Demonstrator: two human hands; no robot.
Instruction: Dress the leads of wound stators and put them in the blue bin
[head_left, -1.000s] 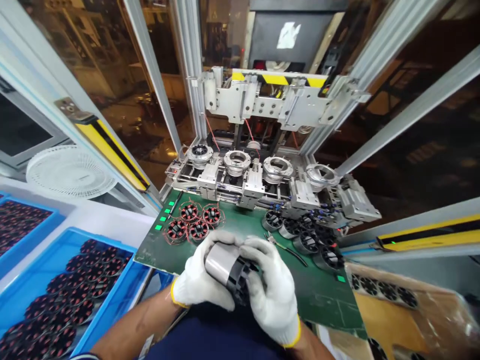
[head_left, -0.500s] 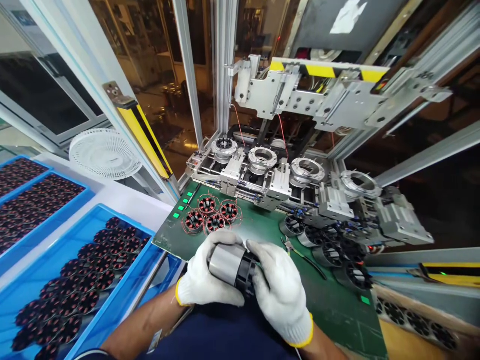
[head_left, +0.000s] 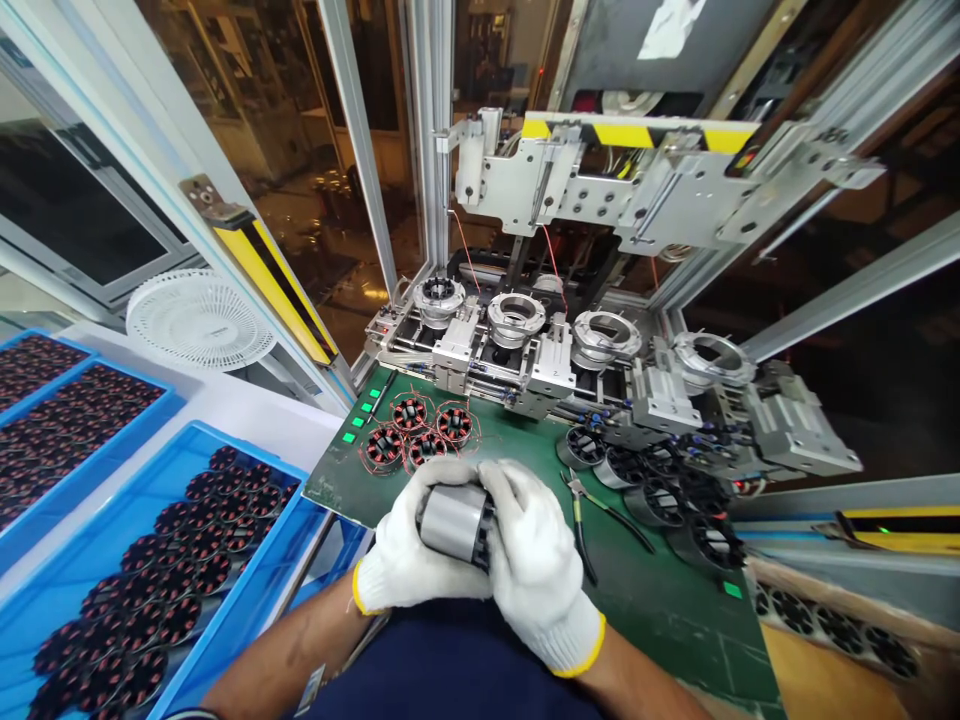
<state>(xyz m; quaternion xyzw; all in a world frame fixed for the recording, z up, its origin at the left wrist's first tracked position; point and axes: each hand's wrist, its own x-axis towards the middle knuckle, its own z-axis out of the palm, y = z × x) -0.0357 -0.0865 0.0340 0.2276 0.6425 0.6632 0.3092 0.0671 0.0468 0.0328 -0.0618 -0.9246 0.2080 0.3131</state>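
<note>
My left hand (head_left: pixel 409 545), in a white knit glove with a yellow cuff, is wrapped round a stator core (head_left: pixel 451 524) with a smooth grey steel wall. My right hand (head_left: pixel 536 565), gloved the same way, is closed against its black slotted end (head_left: pixel 486 535) on the right. The core lies on its side just above my lap, at the near edge of the green work table (head_left: pixel 637 610). Both palms hide much of it. Cutting pliers (head_left: pixel 592 500) with black-and-green handles lie spread on the table to the right of my right hand.
Several copper-wound stators (head_left: pixel 409 412) sit ahead on the left; more unwound cores (head_left: pixel 652 500) are grouped at right. Behind stands a winding machine with ring-shaped holders (head_left: pixel 516 318). A blue tray (head_left: pixel 67 545) of wound stators and a white fan (head_left: pixel 202 320) are at left.
My right hand has moved left, closer to my left hand. The black end now sticks out less from the steel wall. More of the pliers shows. The view has shifted slightly.
</note>
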